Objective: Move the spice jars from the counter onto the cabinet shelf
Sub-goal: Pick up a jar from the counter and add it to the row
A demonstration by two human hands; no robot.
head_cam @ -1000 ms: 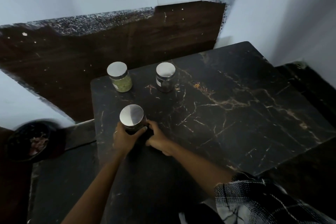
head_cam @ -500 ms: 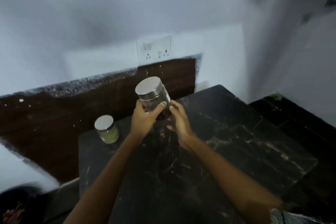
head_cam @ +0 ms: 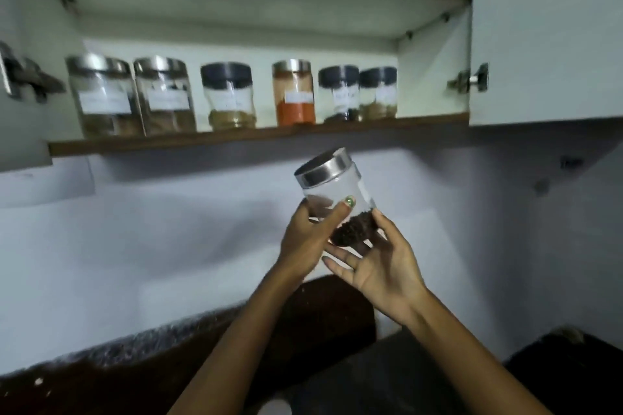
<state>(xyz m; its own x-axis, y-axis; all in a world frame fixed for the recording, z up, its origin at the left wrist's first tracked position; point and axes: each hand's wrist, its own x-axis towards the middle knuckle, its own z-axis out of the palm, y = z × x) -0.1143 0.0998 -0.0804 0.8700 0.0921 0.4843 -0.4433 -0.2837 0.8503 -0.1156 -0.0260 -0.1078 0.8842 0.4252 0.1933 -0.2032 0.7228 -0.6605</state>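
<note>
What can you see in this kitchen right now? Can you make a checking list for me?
Surface: dark counter at the bottom edge, mostly out of view.
Job's things: held jar, steel lid, dark spice at the bottom, tilted, below the cabinet shelf.
Clutter: six jars in a row on the shelf, including the orange spice jar.
Hands: left hand grips the jar's side; right hand cups it from below, fingers spread.
Cables: nothing seen.
Surroundings: white wall, open cabinet door on the right, dark backsplash.
</note>
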